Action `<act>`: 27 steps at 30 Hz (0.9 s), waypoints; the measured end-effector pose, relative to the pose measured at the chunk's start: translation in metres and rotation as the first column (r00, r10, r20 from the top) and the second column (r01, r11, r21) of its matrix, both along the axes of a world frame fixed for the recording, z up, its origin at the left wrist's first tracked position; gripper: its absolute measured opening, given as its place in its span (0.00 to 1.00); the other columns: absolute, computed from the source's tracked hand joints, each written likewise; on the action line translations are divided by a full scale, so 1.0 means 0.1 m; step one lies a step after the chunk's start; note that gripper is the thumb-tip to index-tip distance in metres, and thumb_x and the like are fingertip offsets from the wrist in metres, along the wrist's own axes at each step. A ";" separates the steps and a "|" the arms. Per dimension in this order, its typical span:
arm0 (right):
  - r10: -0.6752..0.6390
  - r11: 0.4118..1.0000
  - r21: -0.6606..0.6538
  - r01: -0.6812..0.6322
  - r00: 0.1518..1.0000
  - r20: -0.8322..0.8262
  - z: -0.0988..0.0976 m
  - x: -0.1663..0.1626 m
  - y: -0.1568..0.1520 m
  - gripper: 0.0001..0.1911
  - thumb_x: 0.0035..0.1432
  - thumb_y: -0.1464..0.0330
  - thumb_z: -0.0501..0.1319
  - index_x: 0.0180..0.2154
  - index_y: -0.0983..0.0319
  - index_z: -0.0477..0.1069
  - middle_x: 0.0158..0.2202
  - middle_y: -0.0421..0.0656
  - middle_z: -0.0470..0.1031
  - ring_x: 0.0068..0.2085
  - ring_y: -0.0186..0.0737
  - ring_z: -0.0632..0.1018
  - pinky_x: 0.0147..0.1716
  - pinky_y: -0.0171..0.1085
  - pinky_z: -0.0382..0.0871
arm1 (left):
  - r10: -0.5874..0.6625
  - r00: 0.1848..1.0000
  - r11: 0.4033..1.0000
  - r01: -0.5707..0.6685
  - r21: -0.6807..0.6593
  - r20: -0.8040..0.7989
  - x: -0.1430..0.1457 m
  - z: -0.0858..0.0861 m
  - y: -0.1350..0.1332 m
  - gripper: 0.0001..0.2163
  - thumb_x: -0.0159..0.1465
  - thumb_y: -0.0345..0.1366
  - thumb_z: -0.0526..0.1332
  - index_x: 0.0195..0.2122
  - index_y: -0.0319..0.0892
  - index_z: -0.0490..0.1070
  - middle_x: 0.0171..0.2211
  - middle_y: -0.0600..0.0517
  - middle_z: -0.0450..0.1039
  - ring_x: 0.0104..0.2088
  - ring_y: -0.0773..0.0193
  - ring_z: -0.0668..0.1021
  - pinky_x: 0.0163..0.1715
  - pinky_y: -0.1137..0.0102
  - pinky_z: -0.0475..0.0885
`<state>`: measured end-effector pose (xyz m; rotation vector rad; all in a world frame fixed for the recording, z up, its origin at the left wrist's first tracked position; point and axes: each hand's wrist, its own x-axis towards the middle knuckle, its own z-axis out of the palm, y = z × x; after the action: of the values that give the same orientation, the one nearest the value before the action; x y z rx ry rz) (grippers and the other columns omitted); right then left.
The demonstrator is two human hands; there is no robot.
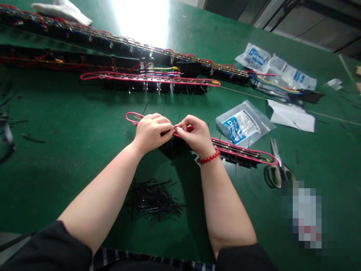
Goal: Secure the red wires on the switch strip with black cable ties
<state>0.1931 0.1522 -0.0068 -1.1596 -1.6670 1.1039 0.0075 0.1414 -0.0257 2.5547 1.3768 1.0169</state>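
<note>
A long black module strip [239,152] edged with a red wire loop lies across the green table [70,135] in front of me. My left hand [152,131] and my right hand [196,134] meet over its middle, fingers pinched together on the red wire and a thin black cable tie. Both hands are closed; the fingertips hide exactly what they pinch. A red bead bracelet [208,158] circles my right wrist. A heap of loose black cable ties [153,199] lies between my forearms.
Scissors [278,169] lie right of the strip. Plastic bags [244,124] of small parts and white paper [291,114] sit at the right. Finished wired strips [152,81] run along the back. Cut tie ends [11,128] litter the left edge. A blurred patch [306,212] at lower right.
</note>
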 end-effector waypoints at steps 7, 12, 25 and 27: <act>0.005 1.000 0.029 -0.006 0.999 0.043 -0.01 0.00 0.00 0.13 0.53 0.68 0.64 0.23 0.59 0.61 0.26 0.38 0.69 0.34 0.37 0.76 0.30 0.34 0.66 | 0.005 1.000 1.000 -0.005 0.002 0.000 0.00 -0.02 0.00 0.12 0.69 0.39 0.59 0.30 0.46 0.79 0.36 0.53 0.82 0.38 0.61 0.79 0.41 0.64 0.70; -0.005 0.998 0.067 0.000 0.997 0.077 -0.01 0.00 0.00 0.12 0.53 0.70 0.63 0.23 0.59 0.61 0.26 0.38 0.68 0.34 0.38 0.75 0.31 0.35 0.65 | 0.012 1.000 1.000 -0.012 -0.019 0.017 0.00 -0.01 0.00 0.13 0.69 0.39 0.58 0.29 0.47 0.79 0.36 0.53 0.83 0.38 0.61 0.79 0.41 0.63 0.71; 0.004 0.987 0.155 -0.035 0.980 0.197 0.01 -0.02 -0.01 0.12 0.51 0.74 0.61 0.22 0.58 0.60 0.25 0.37 0.65 0.31 0.35 0.67 0.31 0.36 0.60 | 0.026 0.999 0.999 -0.027 -0.031 -0.020 0.00 -0.04 0.00 0.11 0.69 0.40 0.59 0.32 0.46 0.79 0.37 0.52 0.82 0.40 0.58 0.78 0.42 0.62 0.70; 0.009 0.987 0.154 -0.042 0.979 0.205 0.02 -0.02 -0.01 0.12 0.52 0.74 0.61 0.22 0.58 0.59 0.25 0.37 0.65 0.31 0.35 0.67 0.32 0.36 0.60 | 0.028 0.999 0.999 -0.029 -0.024 -0.028 0.00 -0.04 0.00 0.11 0.69 0.41 0.59 0.32 0.46 0.79 0.37 0.51 0.82 0.40 0.58 0.78 0.42 0.62 0.70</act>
<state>0.1911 0.1511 -0.0050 -1.1830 -1.8946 0.8741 0.0071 0.1418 -0.0299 2.5486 1.4272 0.9665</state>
